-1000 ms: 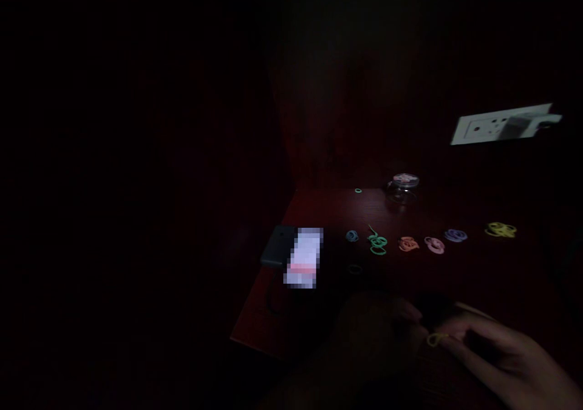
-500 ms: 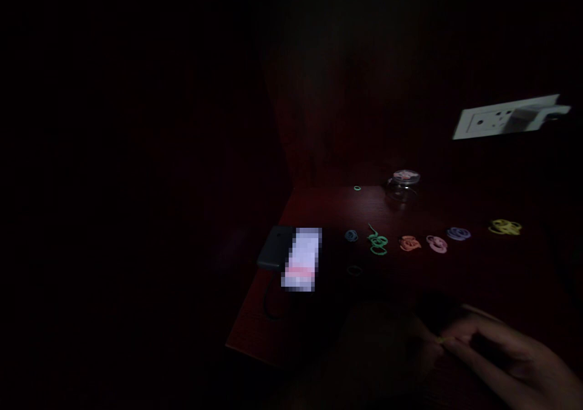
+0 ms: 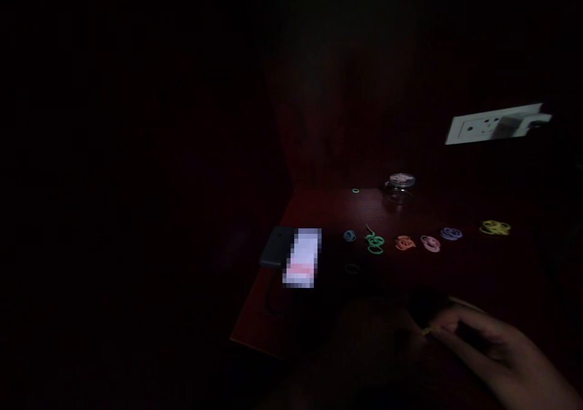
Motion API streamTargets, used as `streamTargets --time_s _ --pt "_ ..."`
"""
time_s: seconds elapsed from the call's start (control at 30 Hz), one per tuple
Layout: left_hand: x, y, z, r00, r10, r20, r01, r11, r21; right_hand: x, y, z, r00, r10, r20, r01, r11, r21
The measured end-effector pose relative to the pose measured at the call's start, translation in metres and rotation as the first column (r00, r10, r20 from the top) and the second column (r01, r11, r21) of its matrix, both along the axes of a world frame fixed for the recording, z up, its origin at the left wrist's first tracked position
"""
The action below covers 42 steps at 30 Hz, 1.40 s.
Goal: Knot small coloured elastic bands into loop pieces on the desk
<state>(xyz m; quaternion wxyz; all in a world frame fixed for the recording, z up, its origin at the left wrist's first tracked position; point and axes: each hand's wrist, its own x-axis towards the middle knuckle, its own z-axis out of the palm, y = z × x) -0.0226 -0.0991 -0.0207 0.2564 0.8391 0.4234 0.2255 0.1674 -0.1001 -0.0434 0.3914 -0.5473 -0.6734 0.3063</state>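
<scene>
My right hand (image 3: pixel 496 349) is at the lower right, thumb and forefinger pinched on a small yellow elastic band (image 3: pixel 427 331). Only a short bit of the band shows at the fingertips. My left hand (image 3: pixel 382 337) lies in deep shadow just left of it, close to the band; its fingers are too dark to make out. Beyond the hands, elastic bands lie in small piles by colour: blue (image 3: pixel 349 235), green (image 3: pixel 375 243), orange (image 3: pixel 405 243), pink (image 3: pixel 430 243), purple (image 3: pixel 451 234) and yellow (image 3: pixel 495 228).
A lit phone (image 3: pixel 302 258) rests against a dark flat device (image 3: pixel 276 247) near the left edge of the reddish table (image 3: pixel 255 331). Toward the back are a clear round container (image 3: pixel 399 188) and a single pale green band (image 3: pixel 356 191). A wall socket (image 3: pixel 492 124) holds a plug.
Both hands have shifted slightly left and up in view, still close together, and a little more of the yellow band shows. The piles moved left slightly with the camera's turn.
</scene>
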Motion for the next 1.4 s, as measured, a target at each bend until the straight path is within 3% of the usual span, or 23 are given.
streamTargets --time_s 0.1,0.17,0.33,0.43,0.53,0.7,0.97,1.07,1.2,1.3,1.4 --pt "-0.016 -0.007 0.002 0.990 0.126 0.055 -0.128 0.991 0.031 0.005 0.000 -0.005 0.993 0.116 0.032 -0.114 0.992 -0.055" --pt "-0.037 -0.011 0.003 0.958 0.277 0.075 -0.281 0.958 0.051 0.007 0.000 -0.007 0.993 0.114 0.037 -0.112 0.993 -0.048" --pt "-0.101 -0.011 0.005 0.778 0.626 -0.048 -0.621 0.779 0.082 0.007 -0.001 -0.006 0.992 0.123 0.042 -0.121 0.992 -0.029" --pt "-0.124 -0.005 0.005 0.731 0.676 -0.093 -0.663 0.736 0.137 0.006 -0.001 -0.004 0.992 0.122 0.034 -0.121 0.992 -0.030" --pt "-0.129 0.001 0.005 0.715 0.689 -0.119 -0.668 0.723 0.173 0.005 -0.002 -0.003 0.991 0.131 0.043 -0.129 0.991 -0.035" --pt "-0.123 0.007 0.009 0.710 0.692 -0.131 -0.672 0.721 0.166 0.005 -0.002 -0.002 0.989 0.132 0.059 -0.131 0.991 -0.030" --pt "-0.121 0.001 0.011 0.729 0.684 0.009 -0.676 0.718 0.165 0.002 -0.002 0.002 0.987 0.146 0.062 -0.145 0.989 -0.009" --pt "-0.097 -0.006 0.009 0.790 0.612 0.033 -0.612 0.783 0.109 0.003 -0.002 0.000 0.985 0.160 0.059 -0.160 0.987 -0.006" --pt "-0.042 -0.011 0.006 0.928 0.357 0.109 -0.364 0.930 0.055 0.004 -0.002 -0.001 0.982 0.182 0.046 -0.183 0.983 0.006" --pt "-0.009 -0.006 0.003 0.962 0.234 0.143 -0.241 0.970 0.032 0.004 -0.001 -0.001 0.981 0.192 0.028 -0.193 0.981 0.032" --pt "0.006 0.000 -0.002 0.977 0.166 0.134 -0.169 0.985 0.013 0.003 0.001 0.001 0.982 0.190 0.013 -0.191 0.980 0.056"
